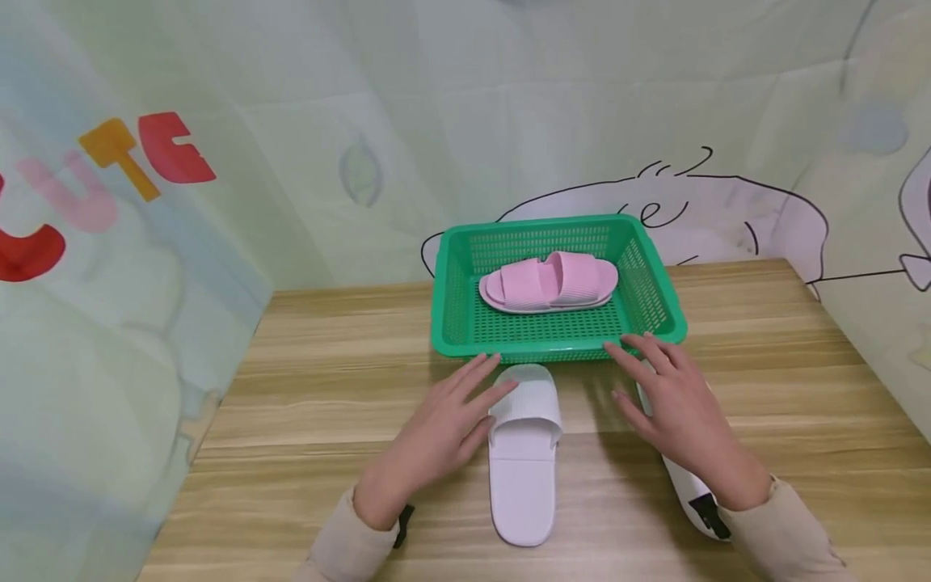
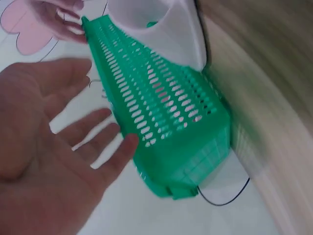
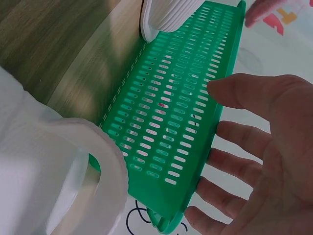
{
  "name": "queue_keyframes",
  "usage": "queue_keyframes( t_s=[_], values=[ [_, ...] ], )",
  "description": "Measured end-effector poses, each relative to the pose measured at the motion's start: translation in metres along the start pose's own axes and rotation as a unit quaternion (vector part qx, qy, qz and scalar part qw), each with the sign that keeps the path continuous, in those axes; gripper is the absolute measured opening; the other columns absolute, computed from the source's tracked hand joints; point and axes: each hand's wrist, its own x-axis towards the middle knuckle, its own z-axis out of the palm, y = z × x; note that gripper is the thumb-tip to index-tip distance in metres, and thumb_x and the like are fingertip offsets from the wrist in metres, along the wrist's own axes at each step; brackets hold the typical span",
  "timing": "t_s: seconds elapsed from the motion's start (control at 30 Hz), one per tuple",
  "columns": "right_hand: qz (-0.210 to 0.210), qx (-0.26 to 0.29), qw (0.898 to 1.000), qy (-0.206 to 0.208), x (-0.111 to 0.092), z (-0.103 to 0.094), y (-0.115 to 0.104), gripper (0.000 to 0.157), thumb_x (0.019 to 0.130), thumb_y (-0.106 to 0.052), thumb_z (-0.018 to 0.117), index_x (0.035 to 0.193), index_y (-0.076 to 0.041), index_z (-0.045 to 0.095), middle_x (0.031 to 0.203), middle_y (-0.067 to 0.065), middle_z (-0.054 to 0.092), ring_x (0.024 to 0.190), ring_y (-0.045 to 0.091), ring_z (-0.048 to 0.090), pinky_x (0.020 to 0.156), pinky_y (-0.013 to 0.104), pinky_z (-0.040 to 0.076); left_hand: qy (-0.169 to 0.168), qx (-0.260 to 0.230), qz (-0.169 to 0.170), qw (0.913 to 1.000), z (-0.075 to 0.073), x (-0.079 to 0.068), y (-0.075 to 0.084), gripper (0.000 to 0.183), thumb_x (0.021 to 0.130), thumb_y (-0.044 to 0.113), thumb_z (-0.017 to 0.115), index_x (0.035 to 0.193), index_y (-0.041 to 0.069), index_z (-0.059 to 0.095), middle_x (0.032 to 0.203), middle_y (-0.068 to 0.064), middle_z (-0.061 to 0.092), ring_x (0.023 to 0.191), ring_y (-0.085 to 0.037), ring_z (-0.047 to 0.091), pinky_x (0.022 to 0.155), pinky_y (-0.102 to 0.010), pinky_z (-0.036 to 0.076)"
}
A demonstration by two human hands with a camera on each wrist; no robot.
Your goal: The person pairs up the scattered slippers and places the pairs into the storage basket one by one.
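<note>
A green plastic basket (image 1: 558, 346) stands at the back of the wooden table, with a pair of pink slippers (image 1: 524, 283) inside, nested side by side. One white slipper (image 1: 522, 493) lies in front of it, toe toward the basket. My left hand (image 1: 440, 428) hovers over that slipper's left side, fingers spread and holding nothing. Another white slipper (image 1: 684, 485) lies to the right, partly hidden beneath my right hand (image 1: 680, 404). The right fingers are extended near the basket's front right rim; whether they touch it I cannot tell. Both wrist views show the basket's slotted side (image 2: 161, 93) beyond the fingers.
The table (image 1: 327, 388) has a light wood grain. A printed cloth (image 1: 327, 121) with cartoon drawings and coloured letters hangs behind the table and along its sides. Black straps (image 1: 709, 516) show at the wrists.
</note>
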Motion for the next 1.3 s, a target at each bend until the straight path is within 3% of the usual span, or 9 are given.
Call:
queue_keyframes(
  t_s=[0.17,0.33,0.43,0.67,0.8,1.13,1.3],
  values=[
    [0.008,-0.005,1.0,-0.019,0.001,-0.002,-0.002,0.063,0.088,-0.017,0.084,0.146,-0.008,0.063,0.143,0.022,0.06,0.135,0.049,0.051,0.106,0.071,0.044,-0.043,-0.002,0.016,0.9989,0.007,0.007,0.0,0.064,0.095,-0.014,0.061,0.151,0.018,0.06,0.164,-0.012,0.048,0.153,-0.037,0.041,0.119,-0.059,0.041],
    [0.001,-0.008,1.0,-0.029,0.002,-0.004,-0.003,0.064,0.088,-0.017,0.085,0.147,-0.007,0.062,0.144,0.022,0.059,0.135,0.048,0.051,0.106,0.068,0.045,-0.086,0.024,0.025,0.9957,0.014,0.013,-0.003,0.083,0.082,-0.024,0.06,0.152,0.021,0.058,0.163,-0.011,0.049,0.154,-0.036,0.041,0.118,-0.058,0.042],
    [-0.007,-0.009,1.0,-0.029,0.004,-0.004,-0.003,0.064,0.088,-0.017,0.086,0.147,-0.006,0.062,0.143,0.022,0.06,0.134,0.048,0.052,0.107,0.067,0.046,-0.107,0.047,0.043,0.9922,0.017,0.015,-0.003,0.088,0.081,-0.024,0.064,0.154,0.024,0.055,0.163,-0.009,0.048,0.155,-0.034,0.039,0.117,-0.055,0.044],
    [0.004,-0.012,0.999,-0.052,0.006,-0.007,-0.005,0.066,0.089,-0.016,0.085,0.149,-0.008,0.06,0.146,0.022,0.059,0.137,0.049,0.051,0.11,0.068,0.043,-0.149,0.1,0.097,0.9789,0.02,0.018,0.002,0.084,0.092,-0.01,0.07,0.161,0.03,0.046,0.17,-0.002,0.039,0.159,-0.028,0.033,0.12,-0.05,0.041],
    [0.008,-0.018,0.998,-0.06,0.007,-0.008,-0.004,0.067,0.089,-0.017,0.086,0.15,-0.008,0.059,0.148,0.022,0.058,0.139,0.049,0.05,0.112,0.068,0.042,-0.17,0.111,0.101,0.9741,0.024,0.019,0.003,0.078,0.099,-0.004,0.066,0.164,0.031,0.042,0.172,0.0,0.037,0.157,-0.028,0.037,0.119,-0.052,0.043],
    [0.009,-0.017,0.998,-0.055,0.004,-0.011,-0.003,0.066,0.089,-0.017,0.085,0.149,-0.006,0.06,0.147,0.023,0.058,0.137,0.049,0.05,0.113,0.067,0.041,-0.168,0.114,0.099,0.974,0.031,0.023,0.004,0.077,0.099,-0.006,0.062,0.163,0.032,0.042,0.17,-0.002,0.04,0.153,-0.029,0.042,0.113,-0.054,0.048],
    [0.012,-0.014,0.998,-0.056,0.003,-0.011,-0.001,0.066,0.089,-0.017,0.085,0.149,-0.007,0.06,0.147,0.022,0.058,0.137,0.049,0.05,0.112,0.068,0.042,-0.163,0.126,0.098,0.9736,0.029,0.025,0.006,0.08,0.095,-0.009,0.067,0.16,0.033,0.046,0.167,-0.002,0.045,0.151,-0.028,0.044,0.111,-0.053,0.049]
  ],
)
